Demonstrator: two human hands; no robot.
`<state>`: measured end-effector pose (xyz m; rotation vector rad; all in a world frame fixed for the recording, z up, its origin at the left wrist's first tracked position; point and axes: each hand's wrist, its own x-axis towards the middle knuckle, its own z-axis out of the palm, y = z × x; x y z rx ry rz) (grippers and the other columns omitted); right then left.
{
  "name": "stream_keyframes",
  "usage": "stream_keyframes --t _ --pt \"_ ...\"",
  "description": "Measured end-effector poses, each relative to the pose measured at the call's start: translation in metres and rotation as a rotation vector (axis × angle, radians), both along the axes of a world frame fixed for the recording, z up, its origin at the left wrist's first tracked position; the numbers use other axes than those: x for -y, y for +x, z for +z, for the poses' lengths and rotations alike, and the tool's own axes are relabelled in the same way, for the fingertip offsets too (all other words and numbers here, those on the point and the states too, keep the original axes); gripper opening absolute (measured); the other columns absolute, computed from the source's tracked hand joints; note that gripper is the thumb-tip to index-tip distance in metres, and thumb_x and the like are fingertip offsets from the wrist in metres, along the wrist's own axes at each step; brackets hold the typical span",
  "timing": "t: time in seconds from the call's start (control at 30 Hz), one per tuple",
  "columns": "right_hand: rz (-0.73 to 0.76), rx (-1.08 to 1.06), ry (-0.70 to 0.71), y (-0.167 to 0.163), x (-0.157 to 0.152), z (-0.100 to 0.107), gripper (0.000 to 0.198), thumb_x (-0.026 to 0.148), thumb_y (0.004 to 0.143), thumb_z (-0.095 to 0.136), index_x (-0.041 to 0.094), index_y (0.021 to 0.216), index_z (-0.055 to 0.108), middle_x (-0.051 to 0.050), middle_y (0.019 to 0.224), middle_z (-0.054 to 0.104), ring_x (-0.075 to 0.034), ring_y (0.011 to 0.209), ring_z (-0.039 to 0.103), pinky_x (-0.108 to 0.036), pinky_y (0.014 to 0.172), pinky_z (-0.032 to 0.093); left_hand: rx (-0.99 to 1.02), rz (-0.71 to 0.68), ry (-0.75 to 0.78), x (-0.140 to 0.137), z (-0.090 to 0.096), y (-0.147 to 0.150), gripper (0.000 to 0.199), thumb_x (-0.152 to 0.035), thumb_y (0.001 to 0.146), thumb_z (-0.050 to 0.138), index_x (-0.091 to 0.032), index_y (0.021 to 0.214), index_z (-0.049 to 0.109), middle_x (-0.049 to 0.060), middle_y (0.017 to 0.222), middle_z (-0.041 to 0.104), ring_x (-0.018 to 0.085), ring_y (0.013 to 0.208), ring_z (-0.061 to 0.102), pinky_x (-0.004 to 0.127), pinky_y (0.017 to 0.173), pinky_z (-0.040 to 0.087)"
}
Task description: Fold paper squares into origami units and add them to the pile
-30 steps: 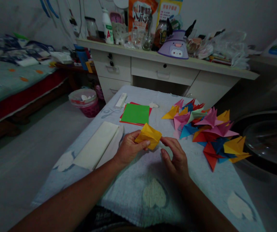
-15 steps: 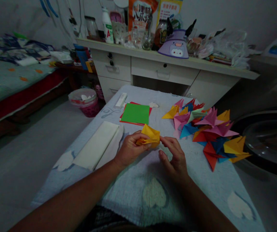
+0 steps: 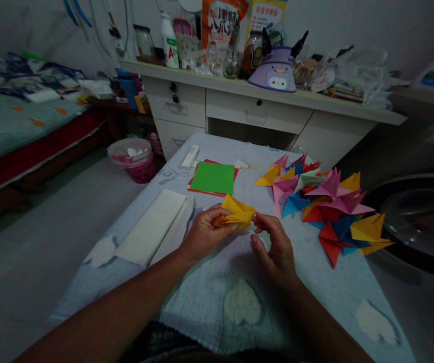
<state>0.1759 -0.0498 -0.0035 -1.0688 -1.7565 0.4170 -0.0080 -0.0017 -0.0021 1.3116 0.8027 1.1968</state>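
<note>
A yellow piece of folded origami paper (image 3: 239, 210) is raised just above the table, pinched at its left end between the thumb and fingers of my left hand (image 3: 206, 232). My right hand (image 3: 276, 247) is at the paper's right tip. Its index fingertip touches or nearly touches that tip, while the thumb stands apart below and grips nothing. Just beyond the paper lies a stack of square sheets with a green sheet (image 3: 213, 177) on top and red edges showing under it. To the right is a heap of folded paper cranes (image 3: 330, 189) in several colours.
A folded white cloth or paper (image 3: 152, 227) lies left of my left hand. A small white box (image 3: 190, 156) sits near the table's far left edge. Behind stands a cluttered white desk (image 3: 232, 108). A pink bin (image 3: 137, 161) is on the floor, and a washing machine (image 3: 421, 222) is at right.
The right end of the yellow paper now reaches further right and comes to a point. My right index finger has moved slightly right with it. My left hand keeps its hold.
</note>
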Motion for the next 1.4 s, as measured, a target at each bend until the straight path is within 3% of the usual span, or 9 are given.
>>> stream_keyframes --t 0.2,0.5,1.1,1.4 --pt "0.041 -0.014 -0.016 -0.0008 -0.0004 0.0023 0.046 0.016 0.089 0.053 0.027 0.133 0.049 -0.008 0.118 0.056 -0.020 0.100 0.055 -0.036 0.082 0.048 0.091 -0.025 -0.078 0.0010 0.0057 0.0006 0.020 -0.024 0.068 0.079 -0.014 0.082 0.068 0.000 0.080 0.062 0.010 0.066 0.059 0.022 0.058 0.053" --pt "0.106 -0.093 -0.082 -0.0008 0.0007 0.0052 0.045 0.019 0.091 0.053 0.030 0.134 0.050 -0.007 0.119 0.054 -0.020 0.100 0.054 -0.037 0.085 0.046 0.078 -0.023 -0.064 -0.0002 0.0026 -0.0009 0.023 -0.028 0.067 0.080 -0.015 0.079 0.065 -0.001 0.077 0.061 0.010 0.064 0.059 0.022 0.058 0.054" --pt "0.135 -0.058 -0.110 -0.0008 0.0000 0.0030 0.040 0.020 0.091 0.053 0.029 0.129 0.054 -0.008 0.115 0.050 -0.021 0.104 0.052 -0.038 0.085 0.047 -0.060 -0.046 0.191 -0.0007 -0.0001 -0.0034 0.013 -0.017 0.071 0.076 -0.020 0.083 0.071 0.001 0.087 0.060 0.013 0.082 0.062 0.025 0.072 0.049" --pt "0.131 -0.033 -0.070 -0.0021 -0.0012 0.0035 0.027 0.016 0.089 0.054 0.026 0.114 0.060 -0.008 0.112 0.050 -0.021 0.103 0.054 -0.036 0.083 0.049 -0.161 -0.039 0.276 0.0017 -0.0008 -0.0032 0.013 -0.011 0.075 0.068 -0.018 0.086 0.066 0.001 0.086 0.059 0.013 0.083 0.061 0.025 0.073 0.048"
